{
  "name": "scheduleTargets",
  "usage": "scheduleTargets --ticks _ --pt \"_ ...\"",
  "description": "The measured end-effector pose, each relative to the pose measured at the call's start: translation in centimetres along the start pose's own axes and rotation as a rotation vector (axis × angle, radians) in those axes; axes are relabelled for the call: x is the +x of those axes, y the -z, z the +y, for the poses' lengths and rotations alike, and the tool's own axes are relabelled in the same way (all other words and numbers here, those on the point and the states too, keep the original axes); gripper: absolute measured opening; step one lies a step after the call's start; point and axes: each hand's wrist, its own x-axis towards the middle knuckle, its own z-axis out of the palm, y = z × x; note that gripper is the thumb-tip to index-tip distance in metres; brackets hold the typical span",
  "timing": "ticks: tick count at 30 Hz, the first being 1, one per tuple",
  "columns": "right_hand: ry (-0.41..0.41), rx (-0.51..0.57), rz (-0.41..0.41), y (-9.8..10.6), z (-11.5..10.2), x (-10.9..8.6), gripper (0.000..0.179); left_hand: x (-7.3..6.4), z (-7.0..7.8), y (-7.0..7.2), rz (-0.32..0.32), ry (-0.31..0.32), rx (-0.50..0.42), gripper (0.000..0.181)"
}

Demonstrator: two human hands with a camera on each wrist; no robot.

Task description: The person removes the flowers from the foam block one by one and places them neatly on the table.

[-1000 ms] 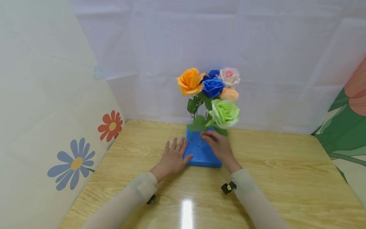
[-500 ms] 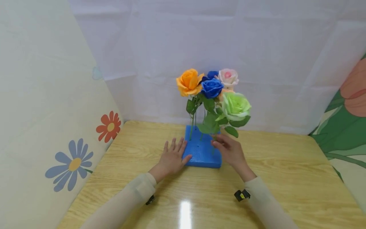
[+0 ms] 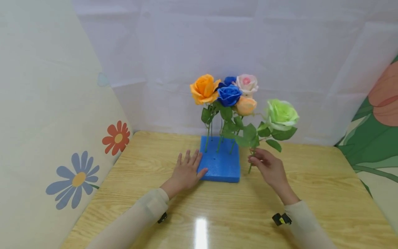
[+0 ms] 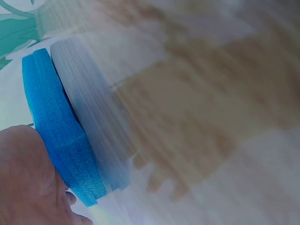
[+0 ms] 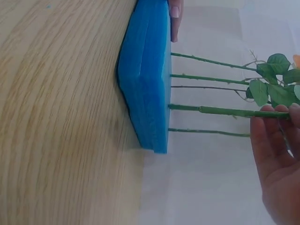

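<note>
In the head view, the right hand [image 3: 270, 167] pinches the stem [image 3: 249, 168] of the fabric-like green rose [image 3: 282, 114] just right of the blue foam block [image 3: 222, 169], its long axis slanting up rightward; the left hand [image 3: 186, 173], fingers straight, touches the block's left edge. The left wrist view shows finely grained foam. In the right wrist view, slender green stems [image 5: 211, 79] stand in the block on the wood-grained worktop [image 5: 61, 117].

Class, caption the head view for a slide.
Left hand touching a blue block, right hand holding a green rose beside it.
</note>
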Motion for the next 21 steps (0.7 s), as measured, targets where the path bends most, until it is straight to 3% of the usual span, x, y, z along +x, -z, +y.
scheduleTargets --ticks 11,21 --pt "-0.122 0.018 -0.012 2.4 0.3 -1.2 0.029 0.2 0.0 -0.2 -0.012 0.006 -0.007 0.078" --pt "-0.166 0.025 -0.065 3.7 0.5 -1.8 0.033 0.0 0.3 1.0 -0.028 0.019 -0.026 0.076"
